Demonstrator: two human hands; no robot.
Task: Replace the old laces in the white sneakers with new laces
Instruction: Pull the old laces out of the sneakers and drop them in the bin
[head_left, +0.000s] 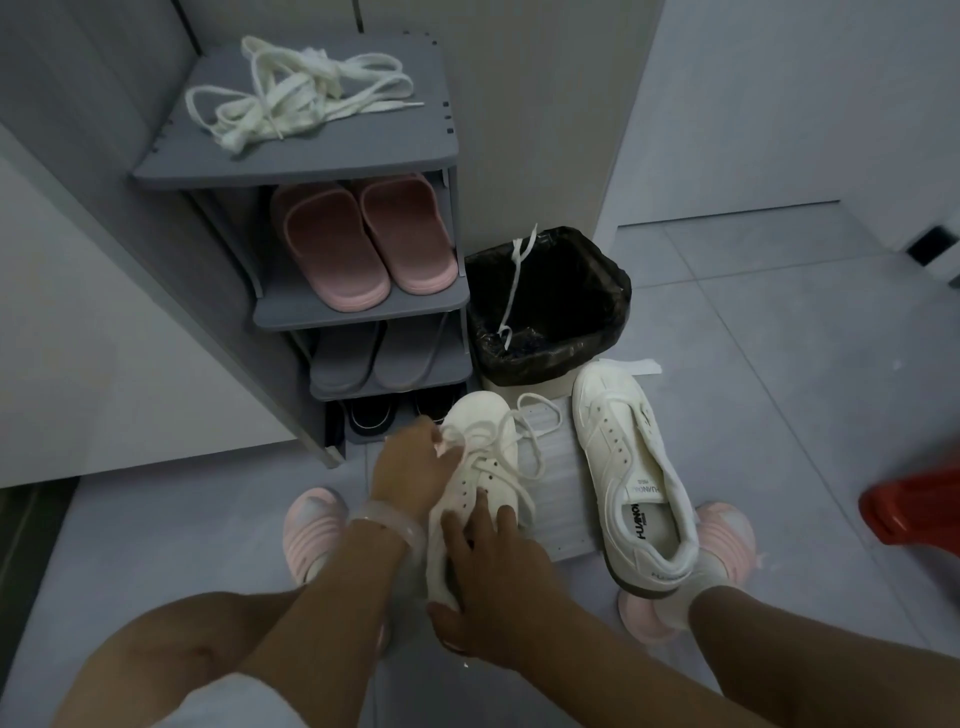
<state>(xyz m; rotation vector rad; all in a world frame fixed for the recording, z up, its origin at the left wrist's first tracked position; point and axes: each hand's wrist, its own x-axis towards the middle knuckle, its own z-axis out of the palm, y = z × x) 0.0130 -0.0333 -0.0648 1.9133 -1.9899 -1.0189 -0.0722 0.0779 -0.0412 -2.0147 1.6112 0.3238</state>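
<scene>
While the left hand (410, 467) pinches a loop of the lace (519, 441) near the toe end of the eyelets, the right hand (488, 566) curls round the heel and side of the white sneaker (480, 467), its fingers spread over the upper to steady it. That shoe sits tilted between the person's feet, toe pointing toward the grey shoe rack (291, 166), with its lace loosened and looping off to the right over a ribbed white mat (561, 483).

Just beside it, the second sneaker (634, 467) lies on the floor with no lace visible in its eyelets. A single lace (511, 286) hangs over the rim of the black-lined bin (613, 291), and a tangled bundle of cream laces (296, 93) rests on the rack's top shelf, well apart from the hands.

The likely snag is the slack: pulling one loop hard could tighten a crossing lower down and jam the lace in an eyelet. If the right hand's hold loosens, the shoe could twist away. Old and new laces look alike, so mixing them up is another risk.
</scene>
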